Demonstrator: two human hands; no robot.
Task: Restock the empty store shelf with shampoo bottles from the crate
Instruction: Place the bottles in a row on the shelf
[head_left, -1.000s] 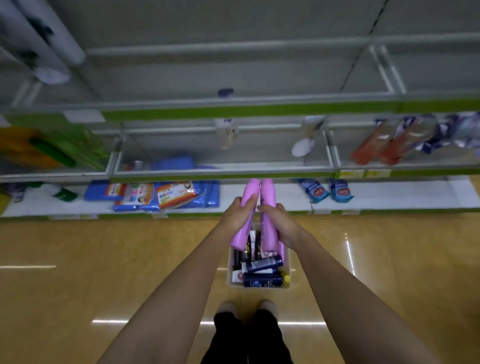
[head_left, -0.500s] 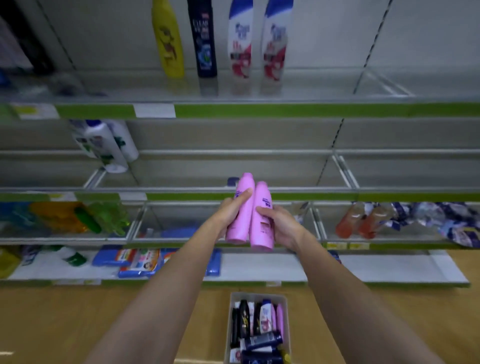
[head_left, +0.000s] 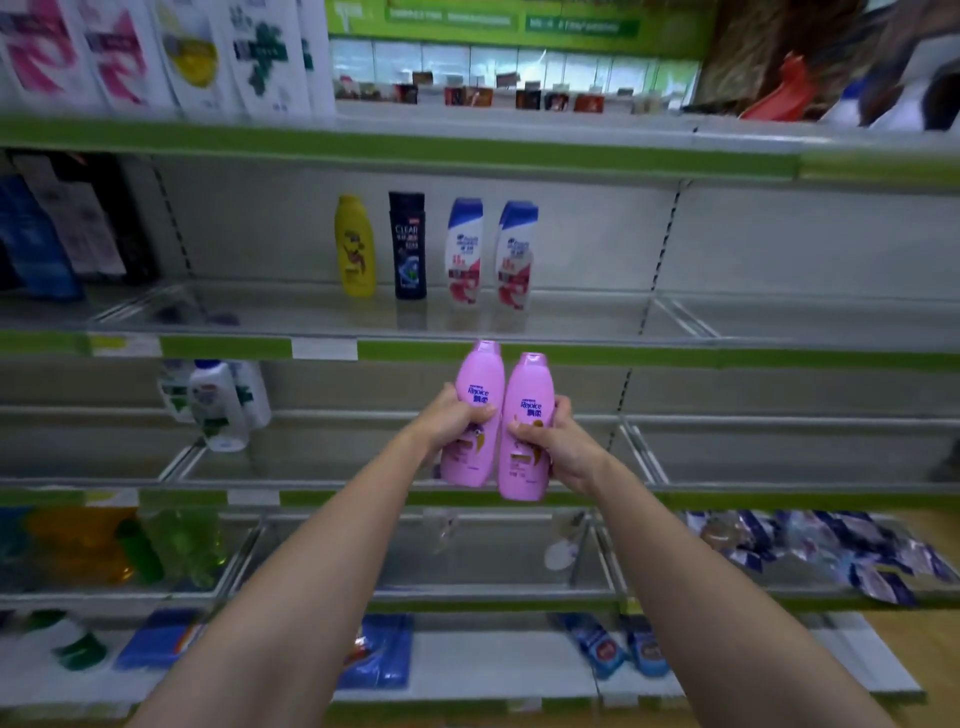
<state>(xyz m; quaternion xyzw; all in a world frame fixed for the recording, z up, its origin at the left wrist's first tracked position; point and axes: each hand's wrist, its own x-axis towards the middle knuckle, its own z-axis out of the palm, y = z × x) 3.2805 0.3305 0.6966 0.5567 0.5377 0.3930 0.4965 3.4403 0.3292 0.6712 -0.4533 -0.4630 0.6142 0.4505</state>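
**Two bottles up, a row to knock over**

Left hand grips one pink bottle, right hand the other pink bottle, both upright, touching, below the shelf. I worry that lifting both together clips the shelf lip or topples the standing bottles just above.

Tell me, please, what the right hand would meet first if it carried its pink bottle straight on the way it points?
Probably the green front edge of the shelf above; right hand, pink bottle. Depth is unclear.
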